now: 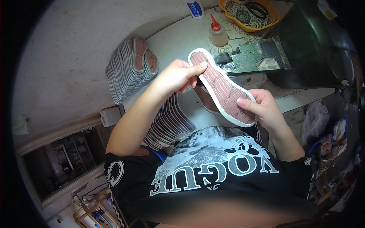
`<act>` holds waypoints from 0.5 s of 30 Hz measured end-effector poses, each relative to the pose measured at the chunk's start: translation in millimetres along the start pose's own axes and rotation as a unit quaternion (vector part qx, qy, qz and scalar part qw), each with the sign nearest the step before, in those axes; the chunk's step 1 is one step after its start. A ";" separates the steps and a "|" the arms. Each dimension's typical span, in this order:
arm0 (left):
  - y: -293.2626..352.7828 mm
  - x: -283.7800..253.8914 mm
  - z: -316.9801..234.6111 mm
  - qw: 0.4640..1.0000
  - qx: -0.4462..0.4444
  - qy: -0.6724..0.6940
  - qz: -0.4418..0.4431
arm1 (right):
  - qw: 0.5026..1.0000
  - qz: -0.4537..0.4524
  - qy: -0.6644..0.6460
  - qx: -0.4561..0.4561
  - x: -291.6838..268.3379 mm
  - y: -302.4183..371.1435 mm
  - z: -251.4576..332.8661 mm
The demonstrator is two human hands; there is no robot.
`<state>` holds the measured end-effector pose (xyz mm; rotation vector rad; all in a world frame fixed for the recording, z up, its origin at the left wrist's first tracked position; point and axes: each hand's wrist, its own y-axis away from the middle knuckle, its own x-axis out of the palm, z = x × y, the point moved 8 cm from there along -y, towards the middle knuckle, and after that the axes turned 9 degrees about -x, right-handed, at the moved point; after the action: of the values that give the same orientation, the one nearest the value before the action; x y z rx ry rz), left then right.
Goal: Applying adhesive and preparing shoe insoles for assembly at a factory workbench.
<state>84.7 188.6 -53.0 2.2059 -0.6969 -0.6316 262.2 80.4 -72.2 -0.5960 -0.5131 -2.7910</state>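
Head view: pinching pink-faced shoe insole (224,89) with left hand (184,74) and right hand (262,107) closed, probably light, bendy, best held at both ends

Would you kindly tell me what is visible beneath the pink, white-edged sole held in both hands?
Beneath the held sole, part of another pinkish piece shows, with white tabletop beside it; the rest of that piece is covered from view.

I can make out big pale capitals, upside down, across the black shirt (216,173); white print on a blue label (195,9) by the table's (171,41) far edge; unreadable dark scrawls on the insole (224,89).
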 end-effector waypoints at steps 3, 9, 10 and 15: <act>-6.8 -10.9 -4.3 0.999 0.030 -0.015 -0.041 | 0.999 -0.027 -0.035 -0.013 2.2 -10.9 -6.0; -16.1 -33.5 12.3 0.993 0.062 0.063 -0.080 | 0.992 -0.013 -0.125 -0.024 42.1 -30.4 -2.4; -15.0 -35.2 14.4 0.982 0.103 0.145 -0.067 | 0.996 0.002 -0.085 -0.041 50.2 -31.0 -4.8; 35.1 -48.9 59.5 0.940 0.196 0.264 -0.090 | 0.994 0.078 -0.007 -0.072 86.6 -24.4 -23.5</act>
<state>2.1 170.2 -52.1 2.6671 -0.3571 0.0427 169.8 79.8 -61.8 -0.6546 -0.2575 -2.6923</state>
